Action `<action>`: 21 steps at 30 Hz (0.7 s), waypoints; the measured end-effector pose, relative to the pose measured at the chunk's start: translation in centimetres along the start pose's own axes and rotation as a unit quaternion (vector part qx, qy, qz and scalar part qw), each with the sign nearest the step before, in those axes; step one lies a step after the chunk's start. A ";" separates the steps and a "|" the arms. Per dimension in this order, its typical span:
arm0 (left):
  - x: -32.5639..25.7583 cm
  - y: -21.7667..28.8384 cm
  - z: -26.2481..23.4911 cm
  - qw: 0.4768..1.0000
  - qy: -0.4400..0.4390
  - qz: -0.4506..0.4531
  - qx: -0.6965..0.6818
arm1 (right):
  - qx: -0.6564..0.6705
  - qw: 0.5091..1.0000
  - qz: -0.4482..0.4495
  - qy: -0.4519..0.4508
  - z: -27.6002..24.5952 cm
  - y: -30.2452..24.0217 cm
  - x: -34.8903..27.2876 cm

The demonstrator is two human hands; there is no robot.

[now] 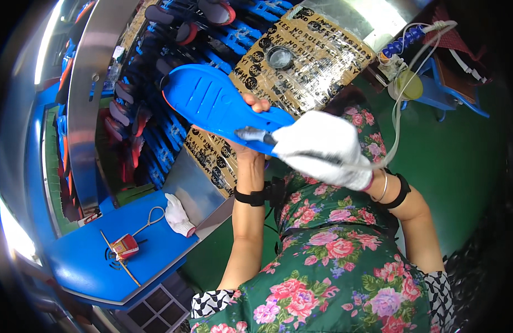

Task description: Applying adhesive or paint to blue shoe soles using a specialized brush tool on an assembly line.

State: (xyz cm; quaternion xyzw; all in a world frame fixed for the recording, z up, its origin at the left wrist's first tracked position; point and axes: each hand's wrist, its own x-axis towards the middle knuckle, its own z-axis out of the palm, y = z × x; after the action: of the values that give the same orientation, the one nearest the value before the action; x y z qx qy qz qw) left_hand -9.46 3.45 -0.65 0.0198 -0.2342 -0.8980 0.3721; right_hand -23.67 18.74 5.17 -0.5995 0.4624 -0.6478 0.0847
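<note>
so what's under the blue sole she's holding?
Left hand supports the blue sole from below; behind it, printed cardboard. Palm and most fingers are covered. Gloved right hand presses a tool on top.

A green floor [462, 166] lies beside a blue side table [95, 272] and a curved steel machine frame [89, 83].

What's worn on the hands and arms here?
Left hand is bare; right hand wears a white knit glove with a pink cuff edge. Each wrist carries a black strap band, and the right also has a thin bangle. Forearms are bare; black-and-white patterned sleeves sit near the elbows.
</note>
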 end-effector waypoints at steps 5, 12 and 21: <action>0.6 0.8 -2.0 0.995 -0.088 0.015 -0.054 | 0.258 0.946 0.194 0.019 0.6 1.6 -1.2; 0.6 1.2 -1.0 0.989 -0.099 -0.047 -0.101 | 0.149 0.982 0.112 -0.037 -0.1 0.0 -1.8; 0.5 2.9 -1.9 0.998 -0.022 -0.061 0.017 | 0.051 0.996 0.043 -0.055 0.0 0.0 -2.6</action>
State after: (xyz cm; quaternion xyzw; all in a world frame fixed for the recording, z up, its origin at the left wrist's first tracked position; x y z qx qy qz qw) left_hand -7.55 0.57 -1.02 0.0201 -0.2560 -0.9149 0.3113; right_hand -23.02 20.46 3.32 -0.6088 0.4484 -0.6326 0.1680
